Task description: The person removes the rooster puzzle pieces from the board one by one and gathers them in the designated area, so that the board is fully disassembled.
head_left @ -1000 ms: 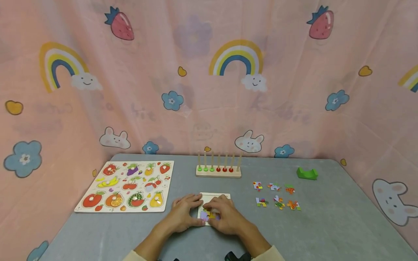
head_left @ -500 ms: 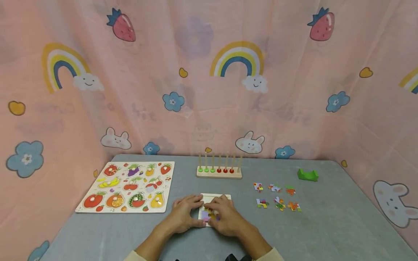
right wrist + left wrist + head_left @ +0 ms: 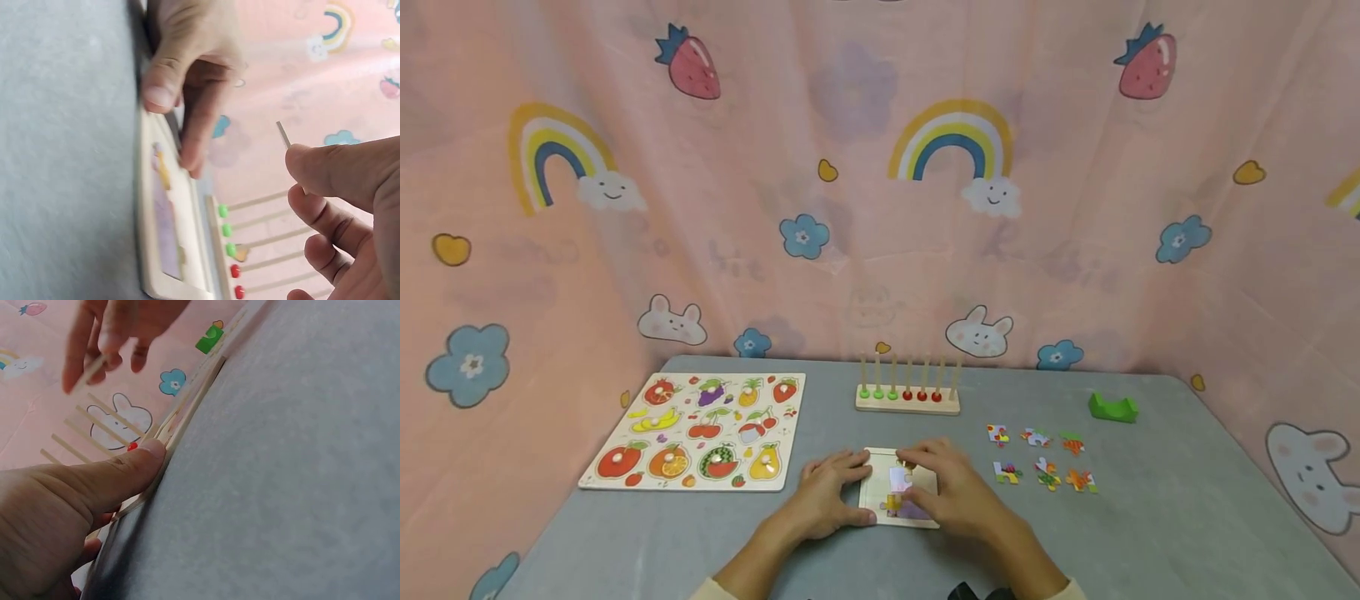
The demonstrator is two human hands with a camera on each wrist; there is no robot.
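Note:
In the head view, my left hand [image 3: 827,496] grips the left side of a small wooden puzzle tray [image 3: 874,457], thumb at the near edge and fingers further back. My right hand [image 3: 958,492] is over the tray's right side. Between its thumb and fingertips it pinches a thin, pale jigsaw piece [image 3: 898,478], seen edge-on in the right wrist view and raised off the tray. Purple and yellow jigsaw pieces [image 3: 892,502] lie in the tray's near part. The right hand covers the tray's right edge in the head view.
Several loose jigsaw pieces [image 3: 1037,437] lie in two rows to the right. A wooden peg stand [image 3: 910,402] with green and red beads stands at the back. A fruit puzzle board [image 3: 692,450] lies left, a green block [image 3: 1113,408] back right.
My right hand has lifted a jigsaw piece from the tray and moved slightly right. My left hand keeps its place at the tray's left side. The head view has shifted a little.

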